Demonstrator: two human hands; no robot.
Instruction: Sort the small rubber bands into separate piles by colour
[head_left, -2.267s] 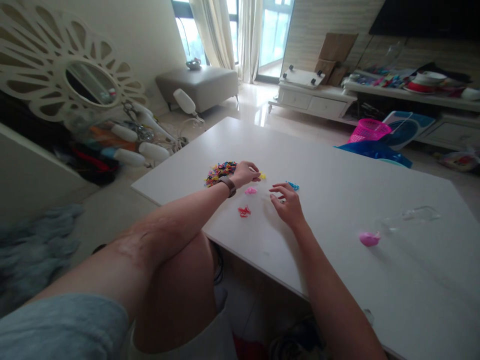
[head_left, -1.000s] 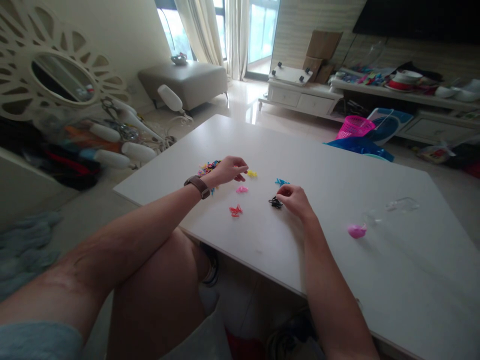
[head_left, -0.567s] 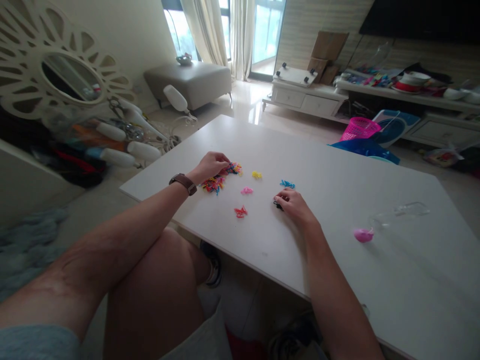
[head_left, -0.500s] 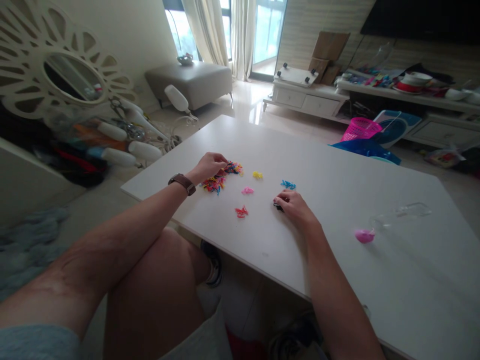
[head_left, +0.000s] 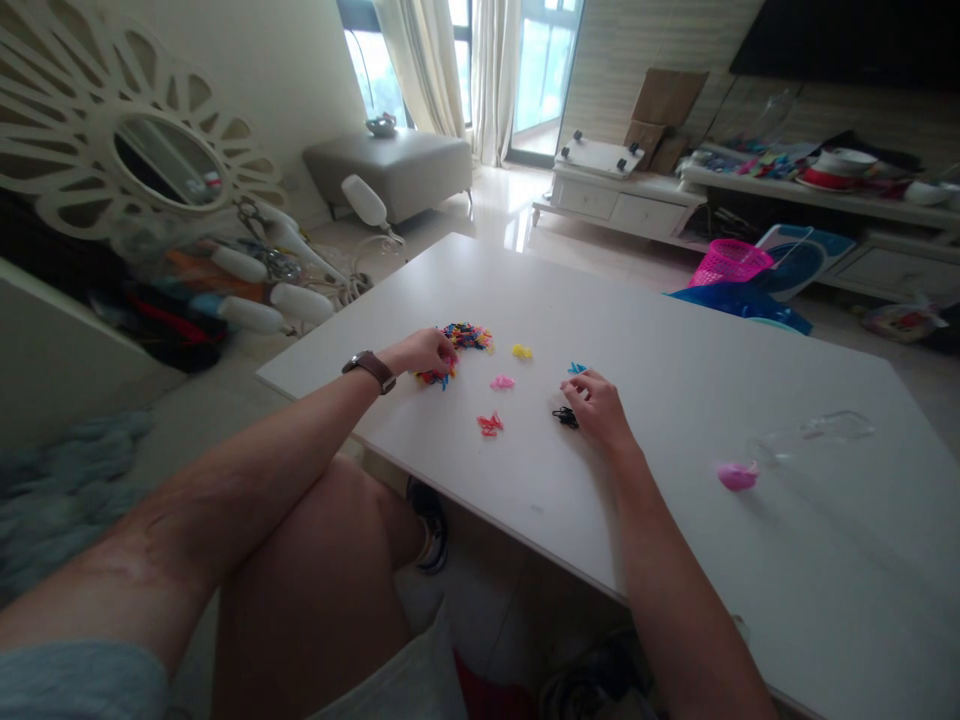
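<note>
A mixed pile of small colourful pieces (head_left: 469, 337), too small to tell their exact kind, lies on the white table (head_left: 525, 500). My left hand (head_left: 427, 351), with a brown watch band at the wrist, rests over the pile's near part, fingers bent together; what they pinch is hidden. My right hand (head_left: 600, 408) is closed at the fingertips, between a black cluster (head_left: 565, 416) and a blue cluster (head_left: 577, 368) that it partly covers. Whether it holds a piece does not show. Between the hands lie yellow (head_left: 522, 352), pink (head_left: 502, 382) and red (head_left: 490, 424) clusters of similar pieces.
On the table's right side sit a purple-pink object (head_left: 738, 476) and a clear plastic container (head_left: 817, 430). A pink basket (head_left: 729, 262) stands beyond the far edge. White lamp shades (head_left: 300, 302) crowd the left side. My knee is below the near edge.
My right hand has lifted off the black cluster and shifted toward the blue one, uncovering the black pieces. My left hand has drawn back toward the pile's near part. The view has shifted slightly.
</note>
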